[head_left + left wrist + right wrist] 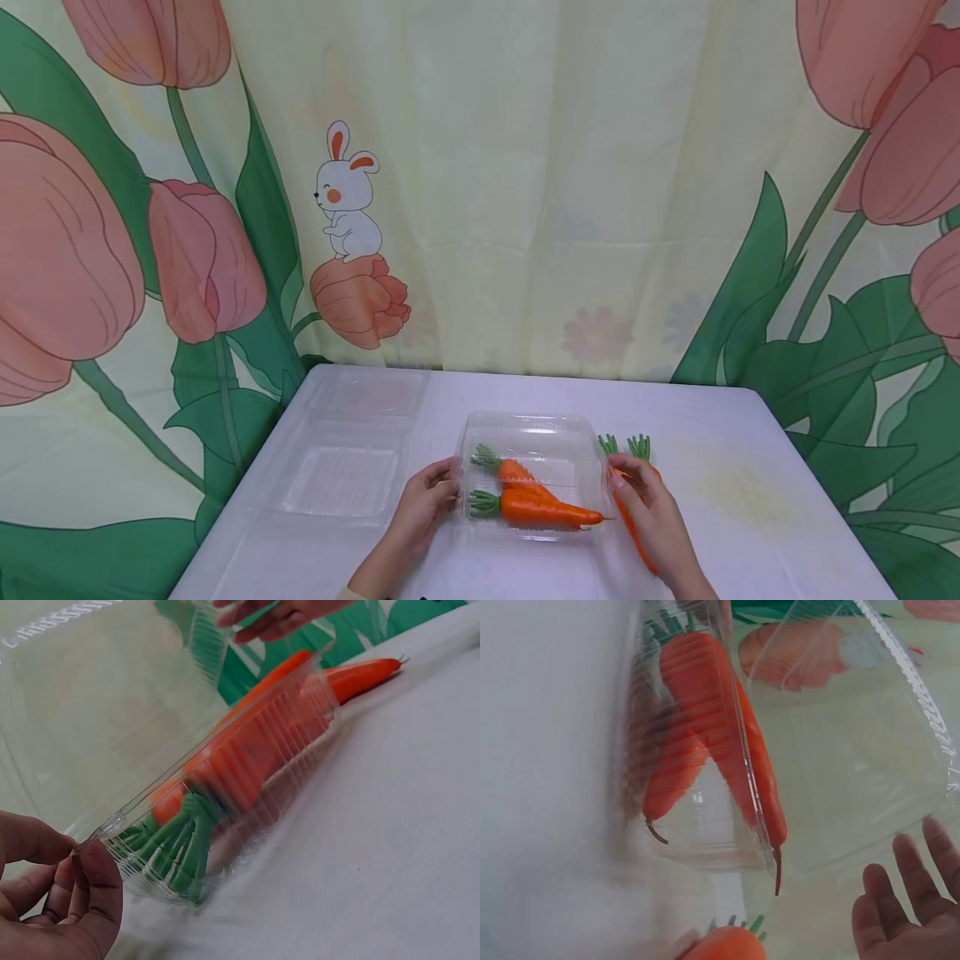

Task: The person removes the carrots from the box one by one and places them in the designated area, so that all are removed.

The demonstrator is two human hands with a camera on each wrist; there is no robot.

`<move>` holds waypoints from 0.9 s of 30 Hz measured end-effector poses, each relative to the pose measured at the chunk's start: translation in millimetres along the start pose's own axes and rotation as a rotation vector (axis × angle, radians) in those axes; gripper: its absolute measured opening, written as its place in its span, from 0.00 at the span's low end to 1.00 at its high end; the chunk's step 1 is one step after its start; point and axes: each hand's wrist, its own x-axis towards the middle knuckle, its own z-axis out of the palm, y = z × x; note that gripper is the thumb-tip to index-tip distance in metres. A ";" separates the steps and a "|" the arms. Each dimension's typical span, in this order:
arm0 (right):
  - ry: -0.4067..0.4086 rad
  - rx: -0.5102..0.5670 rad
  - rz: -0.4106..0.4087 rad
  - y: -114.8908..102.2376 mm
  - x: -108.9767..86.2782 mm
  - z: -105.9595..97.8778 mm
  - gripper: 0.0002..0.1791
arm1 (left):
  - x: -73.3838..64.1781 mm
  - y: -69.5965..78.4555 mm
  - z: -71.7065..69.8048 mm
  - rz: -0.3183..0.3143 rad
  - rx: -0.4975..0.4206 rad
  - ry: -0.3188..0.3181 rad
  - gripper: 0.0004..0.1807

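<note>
A clear plastic clamshell box [551, 429] sits on the table with its lid [840, 772] raised. Inside lie two orange toy-like carrots [551, 510] with green tops; one carrot's thin tip [778, 874] pokes over the rim. My left hand [64, 892] pinches the box's edge at the corner beside the green tops [184, 840]. On the other side, my right hand [911, 900] has its fingers spread and fairly straight, fingertips close to the lid's edge; contact is hard to tell. Two more carrots [633, 533] lie on the table, partly hidden behind the right hand.
Another clear plastic box [337, 483] lies opened out flat on the left of the white-covered table [720, 433]. Behind the table hangs a curtain [540, 208] printed with tulips and a rabbit.
</note>
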 end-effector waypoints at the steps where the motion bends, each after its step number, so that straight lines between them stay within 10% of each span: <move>1: -0.006 0.009 -0.003 -2.1 2.0 -0.5 0.25 | -0.7 0.1 -0.4 0.002 -0.002 -0.003 0.28; 27: -0.026 0.204 -0.246 -15.7 69.7 2.5 0.30 | -6.2 4.8 -6.2 -0.043 0.007 0.003 0.28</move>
